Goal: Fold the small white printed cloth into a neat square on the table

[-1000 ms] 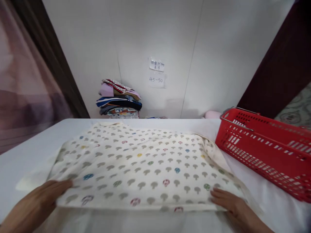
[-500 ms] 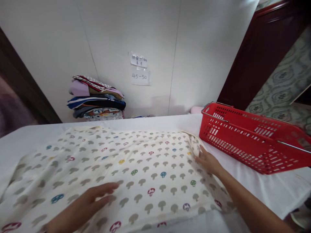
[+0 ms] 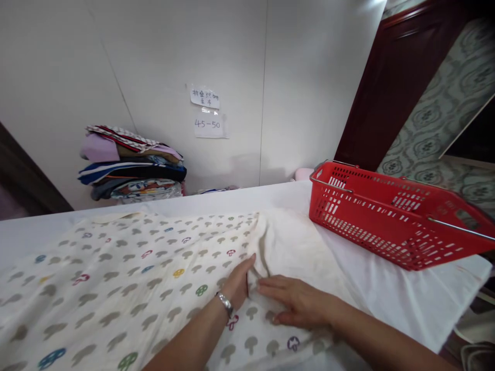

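A cream cloth (image 3: 170,283) printed with grey and coloured mushrooms is spread across the table. Its right part is turned over leftward, so a plain cream underside (image 3: 294,242) shows with a raised wrinkle along the fold. My left hand (image 3: 240,283), with a silver bracelet (image 3: 225,304) at the wrist, stands on edge against that fold; a finger points forward and the others are partly hidden. Just to its right, my right hand (image 3: 296,301) rests palm down on the turned part, its fingers stretched and thumb apart. The two hands nearly meet.
A red plastic basket (image 3: 371,221) with metal handles stands at the right of the white-covered table (image 3: 410,304). Folded clothes (image 3: 133,167) are stacked at the back left, against a pale wall with paper signs (image 3: 211,123). A dark red door (image 3: 390,77) is behind.
The cloth's right side has been turned over leftward, exposing its plain underside. My left hand has moved right to the fold, and my right hand has come left beside it. The view has shifted slightly.
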A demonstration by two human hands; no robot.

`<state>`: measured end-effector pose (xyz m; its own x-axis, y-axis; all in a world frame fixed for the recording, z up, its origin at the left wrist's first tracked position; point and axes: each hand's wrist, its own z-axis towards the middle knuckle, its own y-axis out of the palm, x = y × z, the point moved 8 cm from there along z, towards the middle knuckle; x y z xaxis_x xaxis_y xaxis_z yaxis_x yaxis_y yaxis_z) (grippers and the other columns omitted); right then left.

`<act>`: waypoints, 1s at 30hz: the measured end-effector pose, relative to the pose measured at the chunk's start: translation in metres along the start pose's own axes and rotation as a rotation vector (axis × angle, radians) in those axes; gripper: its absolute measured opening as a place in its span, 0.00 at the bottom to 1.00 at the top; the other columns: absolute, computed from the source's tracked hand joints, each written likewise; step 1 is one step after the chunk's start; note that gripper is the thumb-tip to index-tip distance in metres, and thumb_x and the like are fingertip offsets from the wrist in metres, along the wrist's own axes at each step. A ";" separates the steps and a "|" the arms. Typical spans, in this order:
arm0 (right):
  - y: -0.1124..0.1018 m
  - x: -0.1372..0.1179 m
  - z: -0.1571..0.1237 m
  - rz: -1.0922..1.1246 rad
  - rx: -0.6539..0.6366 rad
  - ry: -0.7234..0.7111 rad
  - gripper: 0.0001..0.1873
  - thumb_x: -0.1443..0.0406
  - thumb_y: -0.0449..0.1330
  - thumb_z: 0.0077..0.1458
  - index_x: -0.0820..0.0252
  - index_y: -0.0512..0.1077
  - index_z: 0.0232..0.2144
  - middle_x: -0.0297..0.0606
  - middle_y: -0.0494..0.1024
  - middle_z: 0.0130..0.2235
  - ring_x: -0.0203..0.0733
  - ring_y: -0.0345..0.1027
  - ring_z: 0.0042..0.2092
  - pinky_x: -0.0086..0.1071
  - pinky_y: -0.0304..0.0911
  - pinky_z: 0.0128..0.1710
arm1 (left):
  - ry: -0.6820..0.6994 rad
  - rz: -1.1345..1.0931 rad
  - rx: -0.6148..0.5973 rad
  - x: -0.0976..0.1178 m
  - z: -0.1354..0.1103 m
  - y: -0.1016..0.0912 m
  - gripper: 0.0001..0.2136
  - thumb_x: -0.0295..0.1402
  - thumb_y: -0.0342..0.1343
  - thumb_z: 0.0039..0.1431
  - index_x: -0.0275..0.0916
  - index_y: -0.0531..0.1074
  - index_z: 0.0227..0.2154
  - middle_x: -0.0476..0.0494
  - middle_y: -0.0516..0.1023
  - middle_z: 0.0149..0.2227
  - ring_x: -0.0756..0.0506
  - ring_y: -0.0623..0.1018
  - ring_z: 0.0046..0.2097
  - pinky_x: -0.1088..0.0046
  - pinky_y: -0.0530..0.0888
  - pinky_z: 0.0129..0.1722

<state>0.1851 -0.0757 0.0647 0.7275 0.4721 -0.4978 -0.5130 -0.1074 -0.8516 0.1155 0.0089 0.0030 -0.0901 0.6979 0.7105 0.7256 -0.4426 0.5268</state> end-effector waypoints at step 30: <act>0.026 0.002 0.034 0.131 -0.104 0.161 0.34 0.65 0.55 0.51 0.51 0.51 0.59 0.40 0.67 0.53 0.44 0.63 0.50 0.34 0.58 0.47 | 0.376 -0.116 0.392 0.003 -0.057 -0.060 0.23 0.25 0.53 0.45 0.41 0.67 0.48 0.43 0.76 0.44 0.43 0.76 0.41 0.68 0.73 0.38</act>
<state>0.1580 -0.0473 0.0470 0.7251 0.3034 -0.6182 -0.5646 -0.2520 -0.7859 0.0331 0.0058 0.0001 -0.3697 0.4483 0.8138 0.8896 -0.0819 0.4492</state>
